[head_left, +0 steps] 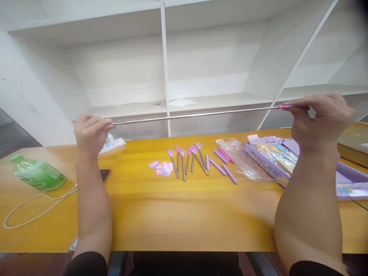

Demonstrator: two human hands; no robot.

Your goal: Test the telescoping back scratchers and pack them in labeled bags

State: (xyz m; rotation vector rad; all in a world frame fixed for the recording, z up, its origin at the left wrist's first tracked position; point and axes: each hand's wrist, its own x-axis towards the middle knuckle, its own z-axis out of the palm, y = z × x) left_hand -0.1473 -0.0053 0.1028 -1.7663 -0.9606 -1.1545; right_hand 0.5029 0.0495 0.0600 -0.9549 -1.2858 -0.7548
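Note:
A thin silver telescopic back scratcher [198, 114], drawn out long, stretches nearly level above the table between my two hands. My left hand [91, 132] pinches its thin left end. My right hand [323, 117] is closed on the pink piece [283, 107] at the other end, partly hidden by the fingers. Below lie several short back scratchers [184, 165] with pink or purple claw heads and metal rods. Small pink and purple cards [165, 169] are to their left. Several purple tubes [230, 174] and pink tubes [226, 155] lie to their right.
Clear plastic bags [247, 166] and a purple box [264, 165] with packets in it occupy the right, near a brown carton [352, 151]. A green bottle [37, 172], white cable [37, 224] and power strip [113, 145] are on the left. White shelving [165, 57] stands behind.

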